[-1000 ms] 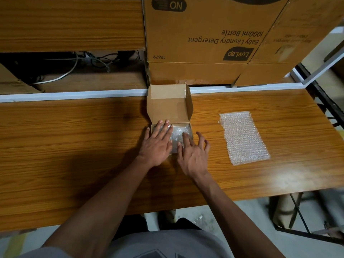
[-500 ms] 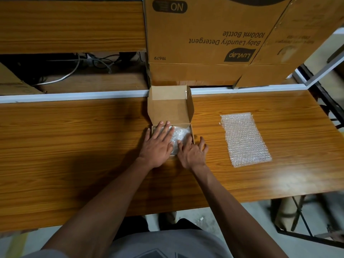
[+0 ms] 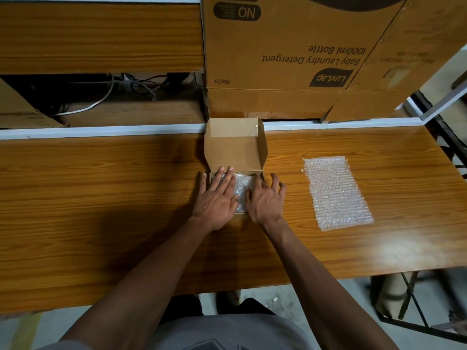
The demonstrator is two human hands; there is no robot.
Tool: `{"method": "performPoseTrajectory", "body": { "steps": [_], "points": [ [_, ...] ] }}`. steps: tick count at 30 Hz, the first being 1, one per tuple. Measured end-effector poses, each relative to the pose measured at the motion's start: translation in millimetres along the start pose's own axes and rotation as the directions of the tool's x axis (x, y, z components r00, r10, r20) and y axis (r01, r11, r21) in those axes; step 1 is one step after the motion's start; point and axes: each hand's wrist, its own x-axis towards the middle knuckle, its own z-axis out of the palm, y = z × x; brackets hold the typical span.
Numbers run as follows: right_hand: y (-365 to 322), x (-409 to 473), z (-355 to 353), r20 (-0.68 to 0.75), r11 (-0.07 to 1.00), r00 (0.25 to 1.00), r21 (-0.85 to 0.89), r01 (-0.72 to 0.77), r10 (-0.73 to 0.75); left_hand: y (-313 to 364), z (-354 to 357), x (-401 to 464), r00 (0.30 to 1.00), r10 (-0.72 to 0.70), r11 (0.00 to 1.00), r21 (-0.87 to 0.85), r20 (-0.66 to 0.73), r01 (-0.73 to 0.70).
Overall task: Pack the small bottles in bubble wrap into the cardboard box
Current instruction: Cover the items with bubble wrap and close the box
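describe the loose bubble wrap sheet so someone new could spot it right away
Start at the wooden table and find the small open box at its far edge, where both hands press wrap down inside. Look right of that box: the bubble wrap sheet lies flat on bare wood. Unlike the crumpled wrap in the box, it is spread out, rectangular, and untouched.

Large carton [image 3: 290,46]: "LuvLap", "Baby Laundry Detergent 1000ml Bottle", "19679", "NO"

Both hands [image 3: 216,198] [image 3: 265,202] press bubble wrap [image 3: 241,184] (bottles hidden) into the cardboard box [image 3: 236,145]
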Motion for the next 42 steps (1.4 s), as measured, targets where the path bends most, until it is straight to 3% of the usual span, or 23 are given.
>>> {"method": "performPoseTrajectory", "body": {
  "steps": [3, 8, 10, 15, 18, 27, 38, 42],
  "points": [
    [-2, 1, 5, 0.105, 0.997, 0.992, 0.032, -0.07, 0.066, 0, 0, 1, 1.0, -0.002, 1.0, 0.008, 0.007, 0.002],
    [-6, 7, -1, 0.148, 0.989, 0.985, 0.098, -0.108, 0.093, 0, -1, 1, 1.0, 0.0, 1.0, 0.018, 0.016, 0.0],
    [0, 4, -2, 0.094, 0.989, 0.995, 0.137, -0.047, 0.035, 0, -1, 0, 1.0, -0.003, 1.0, 0.014, 0.016, 0.003],
    [27, -36, -4, -0.222, 0.99, 0.97, 0.074, 0.118, -0.099, 0, 0, 1, 1.0, -0.004, 1.0, -0.003, 0.003, 0.004],
    [45, -56, 7, -0.264, 0.975, 0.94, -0.006, 0.224, -0.218, 0, 0, 0, 1.0, -0.002, 1.0, -0.006, 0.002, 0.002],
    [53, -61, 2, -0.204, 0.939, 0.916, -0.095, 0.332, -0.345, 1, -3, -1, 1.0, -0.006, 1.0, 0.0, 0.012, 0.006],
    [42, -64, -1, -0.037, 0.937, 0.955, -0.206, 0.282, -0.296, 1, -4, 0, 1.0, -0.013, 1.0, 0.006, 0.026, 0.013],
    [36, -65, -2, -0.097, 0.954, 0.961, -0.175, 0.242, -0.261, 1, -3, -1, 1.0, -0.015, 1.0, 0.004, 0.016, 0.015]
  ]
}}
